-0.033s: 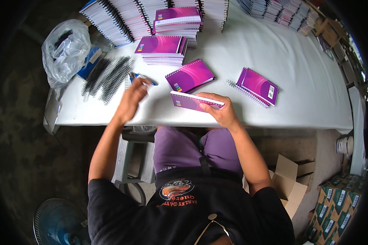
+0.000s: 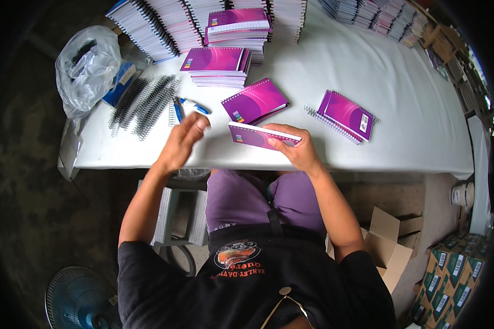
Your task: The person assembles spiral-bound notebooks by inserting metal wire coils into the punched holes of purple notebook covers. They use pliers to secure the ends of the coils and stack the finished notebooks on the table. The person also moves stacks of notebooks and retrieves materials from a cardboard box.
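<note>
My right hand (image 2: 297, 147) grips a small purple notebook (image 2: 252, 139) by its right end, thumb on the cover. The notebook is tilted up above the near edge of the table, and a row of punched holes runs along its upper edge. My left hand (image 2: 185, 140) hovers to the left of it, fingers curled together and slightly blurred; what they hold, if anything, I cannot make out. Just beyond that hand lie blue-handled pliers (image 2: 194, 106). Behind the held notebook rests another purple notebook (image 2: 255, 102). Several loose spiral coils (image 2: 148, 107) are heaped on the left.
Purple notebooks form a stack (image 2: 217, 66) at the back, before rows of bound books (image 2: 219, 8). To the right, a purple notebook (image 2: 346, 115) has a coil partly through it. A plastic bag (image 2: 88, 71) sits far left. An open carton (image 2: 387, 241) stands below the table.
My left hand has drawn back from the pliers, a little to the right and nearer to me, so they show more fully. The right hand and its notebook stay put.
</note>
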### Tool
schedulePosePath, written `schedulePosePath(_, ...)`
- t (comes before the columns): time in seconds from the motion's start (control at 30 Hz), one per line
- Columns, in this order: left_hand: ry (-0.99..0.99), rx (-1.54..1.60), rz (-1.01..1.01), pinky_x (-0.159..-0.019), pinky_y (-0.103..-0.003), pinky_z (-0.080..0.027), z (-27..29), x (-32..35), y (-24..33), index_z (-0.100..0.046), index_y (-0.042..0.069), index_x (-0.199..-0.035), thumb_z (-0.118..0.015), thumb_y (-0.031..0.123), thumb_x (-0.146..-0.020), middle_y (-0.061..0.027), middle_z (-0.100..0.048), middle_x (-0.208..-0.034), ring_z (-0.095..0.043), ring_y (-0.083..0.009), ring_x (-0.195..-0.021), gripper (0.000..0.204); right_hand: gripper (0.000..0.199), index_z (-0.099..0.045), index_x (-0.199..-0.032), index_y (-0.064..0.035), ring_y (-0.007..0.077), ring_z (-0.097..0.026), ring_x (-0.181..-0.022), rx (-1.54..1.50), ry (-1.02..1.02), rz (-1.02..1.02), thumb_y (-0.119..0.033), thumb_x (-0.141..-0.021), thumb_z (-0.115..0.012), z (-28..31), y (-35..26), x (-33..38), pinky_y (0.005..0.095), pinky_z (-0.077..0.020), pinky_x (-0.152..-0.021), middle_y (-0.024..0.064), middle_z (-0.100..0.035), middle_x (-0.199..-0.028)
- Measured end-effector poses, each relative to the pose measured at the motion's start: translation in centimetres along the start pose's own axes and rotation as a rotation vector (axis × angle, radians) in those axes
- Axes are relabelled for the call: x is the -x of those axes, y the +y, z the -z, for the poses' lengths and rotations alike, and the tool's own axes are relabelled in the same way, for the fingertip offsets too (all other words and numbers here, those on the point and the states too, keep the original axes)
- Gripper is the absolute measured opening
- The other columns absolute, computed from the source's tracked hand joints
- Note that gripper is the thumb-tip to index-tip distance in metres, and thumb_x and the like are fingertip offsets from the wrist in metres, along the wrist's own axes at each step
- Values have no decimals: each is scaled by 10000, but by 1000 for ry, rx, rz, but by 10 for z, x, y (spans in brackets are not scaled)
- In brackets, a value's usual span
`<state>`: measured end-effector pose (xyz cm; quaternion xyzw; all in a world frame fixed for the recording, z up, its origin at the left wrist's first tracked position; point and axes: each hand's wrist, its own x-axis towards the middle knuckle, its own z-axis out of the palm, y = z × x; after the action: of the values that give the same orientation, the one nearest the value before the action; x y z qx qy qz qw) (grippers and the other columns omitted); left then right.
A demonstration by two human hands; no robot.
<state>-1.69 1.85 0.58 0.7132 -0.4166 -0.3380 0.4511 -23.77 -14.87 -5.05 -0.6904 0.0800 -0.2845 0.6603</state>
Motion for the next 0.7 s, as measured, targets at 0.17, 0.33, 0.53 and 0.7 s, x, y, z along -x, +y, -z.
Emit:
schedulePosePath(0.17, -37, -238, -107, -639, -263, -405, -20, 4, -1, -559, 12, -838, -434, 405, -941, -48, -494, -663, -450, -111, -653, 425, 294, -609, -1112, -18, 105, -584, -913, 0, -18, 1, 10, -820, -591, 0, 0, -2, 239, -482, -835, 76, -640, -1042)
schedulePosePath(0.33, -63, -240, -3, -589, -287, -411, -25, -4, 2, -556, 9, -818, -430, 421, -937, -64, -491, -620, -471, -151, -587, 447, 292, -613, -1110, -22, 97, -586, -902, 29, -44, -40, 15, -822, -578, 3, -1, -1, 229, -479, -831, 71, -647, -1027)
schedulePosePath(0.53, 69, -315, -210, -592, -287, -424, -34, -11, 3, -546, 17, -834, -484, 370, -923, -65, -509, -625, -522, -154, -605, 369, 293, -614, -1112, -28, 103, -588, -924, -26, -85, -86, 23, -829, -562, 2, -6, 0, 232, -481, -839, 78, -649, -1035)
schedulePosePath(0.7, -225, 205, -92, -607, -227, -381, -17, -18, 18, -524, 37, -891, -645, 185, -841, 3, -500, -712, -450, -73, -658, 198, 283, -608, -1116, -22, 118, -595, -945, -109, -123, -39, 19, -841, -554, 1, -1, -3, 249, -483, -856, 85, -648, -1045)
